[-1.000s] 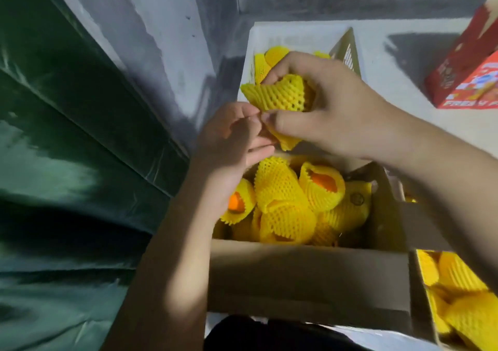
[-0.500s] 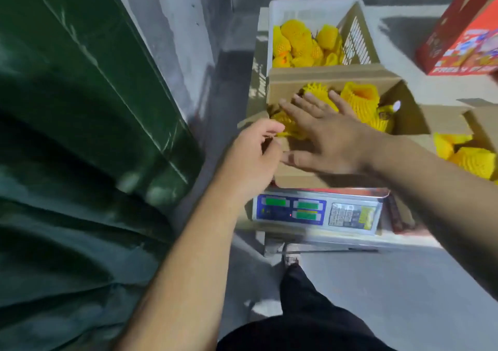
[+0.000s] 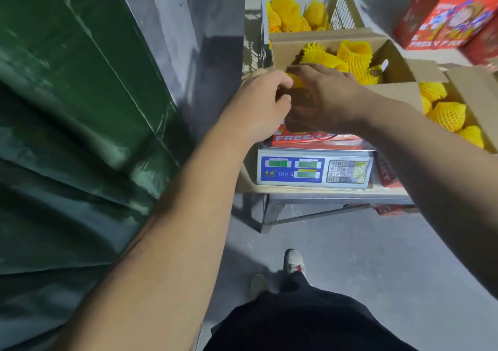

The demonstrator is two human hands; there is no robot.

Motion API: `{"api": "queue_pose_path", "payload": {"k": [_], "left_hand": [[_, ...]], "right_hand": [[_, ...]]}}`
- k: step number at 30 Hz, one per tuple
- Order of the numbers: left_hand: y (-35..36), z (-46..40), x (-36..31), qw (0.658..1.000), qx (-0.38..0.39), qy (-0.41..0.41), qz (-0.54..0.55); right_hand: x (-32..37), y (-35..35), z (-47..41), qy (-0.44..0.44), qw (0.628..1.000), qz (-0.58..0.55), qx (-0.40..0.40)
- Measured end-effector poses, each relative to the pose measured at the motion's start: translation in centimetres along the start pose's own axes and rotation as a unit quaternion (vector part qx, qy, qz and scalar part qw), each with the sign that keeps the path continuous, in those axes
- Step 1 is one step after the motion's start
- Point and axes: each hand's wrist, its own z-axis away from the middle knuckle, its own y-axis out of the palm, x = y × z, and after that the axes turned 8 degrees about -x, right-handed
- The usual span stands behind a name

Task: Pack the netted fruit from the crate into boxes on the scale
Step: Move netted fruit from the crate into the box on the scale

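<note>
Low bench (image 3: 323,191), light top, metal frame underneath, standing on grey concrete floor (image 3: 377,256). On the bench, near edge: digital scale (image 3: 314,169), blue panel, green displays, keypad. Behind it, far end: white plastic crate (image 3: 347,5). Right of the scale: second open cardboard box (image 3: 469,86), whether it rests on the bench can't tell. Red printed cartons (image 3: 452,13) back right.

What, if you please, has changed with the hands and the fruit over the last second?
A second ago the right hand held a netted fruit up, the left hand fingering its net. Since then both hands have come down to the near left corner of the box on the scale, where the fruit now lies under the right fingers. The scale, crate and second box stayed put.
</note>
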Motion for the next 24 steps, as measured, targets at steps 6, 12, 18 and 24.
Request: {"api": "queue_pose_path", "payload": {"k": [6,12,18,24], "left_hand": [[0.3,-0.4,-1.6,0.998,-0.023,0.008,0.050],[0.6,-0.2,-2.0,0.997,-0.038,0.005,0.069],[0.6,-0.3,-2.1,0.995,-0.043,-0.008,0.088],[2.6,-0.5,-2.2,0.988,-0.056,-0.045,0.137]], "right_hand": [[1.2,-1.7,1.3,0.006,0.997,-0.071,-0.041],[0.9,-2.0,1.8,-0.025,0.992,-0.099,-0.080],[0.5,-1.4,1.7,-0.035,0.987,-0.120,-0.104],[-2.8,-1.5,2.2,0.005,0.988,-0.118,-0.104]]}}
